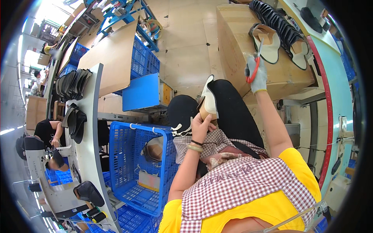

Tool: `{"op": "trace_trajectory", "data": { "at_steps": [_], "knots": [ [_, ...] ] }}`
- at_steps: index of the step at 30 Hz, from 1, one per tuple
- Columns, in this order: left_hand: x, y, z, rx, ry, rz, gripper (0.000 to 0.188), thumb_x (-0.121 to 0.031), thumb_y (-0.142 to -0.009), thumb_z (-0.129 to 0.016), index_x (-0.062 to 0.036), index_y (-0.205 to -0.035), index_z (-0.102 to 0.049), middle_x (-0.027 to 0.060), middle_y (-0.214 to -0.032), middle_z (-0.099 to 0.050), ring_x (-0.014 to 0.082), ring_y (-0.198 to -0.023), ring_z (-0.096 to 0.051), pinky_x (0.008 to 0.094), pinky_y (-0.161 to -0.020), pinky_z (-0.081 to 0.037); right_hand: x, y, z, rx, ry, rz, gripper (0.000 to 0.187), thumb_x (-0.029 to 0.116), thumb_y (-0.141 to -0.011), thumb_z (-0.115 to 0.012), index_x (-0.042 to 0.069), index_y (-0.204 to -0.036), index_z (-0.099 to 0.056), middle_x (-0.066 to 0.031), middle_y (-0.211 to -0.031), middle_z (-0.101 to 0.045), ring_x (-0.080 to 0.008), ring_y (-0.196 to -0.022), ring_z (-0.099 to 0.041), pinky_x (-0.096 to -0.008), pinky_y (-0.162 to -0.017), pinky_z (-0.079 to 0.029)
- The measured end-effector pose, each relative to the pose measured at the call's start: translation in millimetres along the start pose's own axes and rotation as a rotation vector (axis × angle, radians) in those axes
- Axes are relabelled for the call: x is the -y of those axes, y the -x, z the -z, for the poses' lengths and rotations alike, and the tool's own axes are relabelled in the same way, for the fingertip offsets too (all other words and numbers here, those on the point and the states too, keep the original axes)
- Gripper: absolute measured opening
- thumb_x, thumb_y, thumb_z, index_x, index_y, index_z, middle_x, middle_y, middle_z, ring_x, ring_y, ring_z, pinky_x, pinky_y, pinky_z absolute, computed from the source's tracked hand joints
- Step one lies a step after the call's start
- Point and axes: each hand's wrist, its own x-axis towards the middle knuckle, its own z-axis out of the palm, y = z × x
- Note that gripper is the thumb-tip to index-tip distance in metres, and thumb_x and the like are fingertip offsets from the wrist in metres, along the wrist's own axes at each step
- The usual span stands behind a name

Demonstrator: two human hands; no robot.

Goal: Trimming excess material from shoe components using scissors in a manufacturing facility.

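Note:
My left hand (201, 126) holds a cream and tan shoe upper (208, 101) over my lap, against my black trousers. My right hand (257, 73), in a white work glove, is raised to the right and grips red-handled scissors (254, 64), blades pointing up toward the cardboard box (241, 42). On that box lie two cream insoles with tan patches (268, 42) next to a row of several black shoe pieces (278, 23). A checked apron covers my yellow shirt.
A blue plastic crate (134, 167) stands at my left knee with shoe pieces inside. Left of it is a long grey worktable (91, 128) with black shoe uppers (72, 83), a sewing machine (42, 174) and another person (48, 132) seated. More blue crates (143, 58) and cardboard sheets stand beyond.

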Motion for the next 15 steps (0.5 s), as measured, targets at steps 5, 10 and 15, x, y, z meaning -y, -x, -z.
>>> {"op": "trace_trajectory", "data": {
  "at_steps": [5,10,15],
  "knots": [
    [-3,-6,-5,-0.16,-0.121,0.107,0.03,-0.02,-0.086,-0.067,0.0025,-0.1,-0.055,0.0075,-0.075,-0.063,0.0099,-0.042,-0.055,0.0207,-0.036,-0.041,26,61,25,0.235,0.479,-0.368,0.031,0.016,-0.085,-0.059,0.007,-0.115,-0.052,-0.0001,-0.065,-0.05,-0.0087,-0.047,-0.047,-0.0233,-0.043,-0.04],
    [-20,-3,-17,-0.484,-0.484,0.0,0.044,-0.019,-0.076,-0.076,0.0017,-0.106,-0.051,0.0077,-0.078,-0.057,0.0189,-0.055,-0.059,0.0295,-0.046,-0.047,56,107,46,0.602,0.786,-0.523,0.058,0.009,-0.078,-0.058,0.004,-0.134,-0.043,-0.0022,-0.069,-0.054,-0.0095,-0.049,-0.05,-0.0237,-0.044,-0.041],
    [-36,-3,-25,-0.336,-1.088,-0.678,0.029,-0.009,-0.072,-0.072,-0.0031,-0.098,-0.06,0.0101,-0.09,-0.052,0.0284,-0.089,-0.054,0.0364,-0.074,-0.046,67,113,74,0.874,0.402,-0.774,0.074,0.024,-0.081,-0.063,0.007,-0.145,-0.029,-0.0061,-0.074,-0.062,-0.0086,-0.049,-0.054,-0.0217,-0.044,-0.044]
  ]
}}
